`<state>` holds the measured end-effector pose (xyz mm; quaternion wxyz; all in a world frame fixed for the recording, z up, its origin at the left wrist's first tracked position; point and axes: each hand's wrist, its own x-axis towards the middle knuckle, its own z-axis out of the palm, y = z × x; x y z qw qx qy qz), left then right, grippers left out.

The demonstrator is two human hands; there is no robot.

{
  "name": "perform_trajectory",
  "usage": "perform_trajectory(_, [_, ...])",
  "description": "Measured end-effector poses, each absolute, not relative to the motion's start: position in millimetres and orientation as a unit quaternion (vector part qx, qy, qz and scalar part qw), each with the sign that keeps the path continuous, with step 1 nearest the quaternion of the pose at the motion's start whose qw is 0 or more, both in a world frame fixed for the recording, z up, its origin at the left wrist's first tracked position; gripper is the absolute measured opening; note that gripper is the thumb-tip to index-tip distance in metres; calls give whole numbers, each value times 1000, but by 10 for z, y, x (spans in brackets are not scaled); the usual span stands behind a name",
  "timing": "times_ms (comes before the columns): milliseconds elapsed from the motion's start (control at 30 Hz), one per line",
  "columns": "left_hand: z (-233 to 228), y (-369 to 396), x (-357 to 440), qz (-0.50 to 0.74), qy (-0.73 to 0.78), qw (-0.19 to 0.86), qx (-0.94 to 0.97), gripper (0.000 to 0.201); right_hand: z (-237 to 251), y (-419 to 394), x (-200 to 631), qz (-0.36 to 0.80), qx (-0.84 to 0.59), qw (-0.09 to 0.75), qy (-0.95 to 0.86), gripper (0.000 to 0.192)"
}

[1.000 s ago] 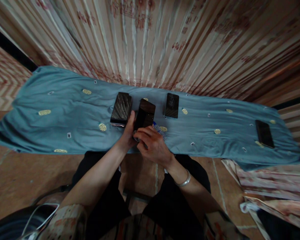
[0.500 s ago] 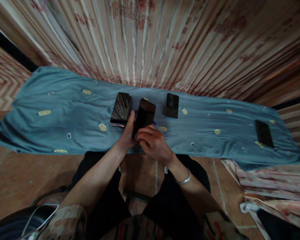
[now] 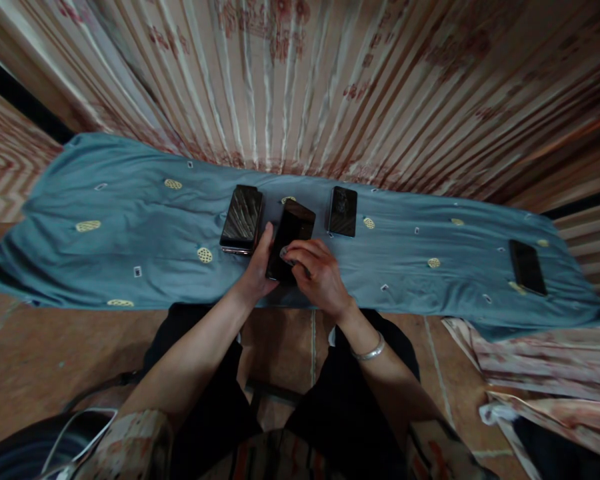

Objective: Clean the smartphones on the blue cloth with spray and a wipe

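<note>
Centre of frame: left hand (image 3: 257,270) clamps the left edge of a dark smartphone (image 3: 290,239), thumb up along its side, likely to brace it. Right hand (image 3: 320,272) lies across the phone's lower end, fingers curled and pressed on the screen; whether it grips anything small, cannot tell. Phone sits tilted on the blue cloth (image 3: 130,227). Second phone (image 3: 242,219) just left, nearly touching the left thumb; third phone (image 3: 343,211) just right, apart. Fourth phone (image 3: 528,267) far right. Striped curtain (image 3: 300,80) behind. Bracelet (image 3: 371,351) on the right wrist.
</note>
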<state>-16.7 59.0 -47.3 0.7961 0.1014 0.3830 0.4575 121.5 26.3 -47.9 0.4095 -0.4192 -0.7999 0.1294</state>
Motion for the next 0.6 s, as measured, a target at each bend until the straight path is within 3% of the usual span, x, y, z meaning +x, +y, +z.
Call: perform_trajectory(600, [-305,550,-118,448,359,812,105,51,-575,352,1283,94,-465,420,-774,40])
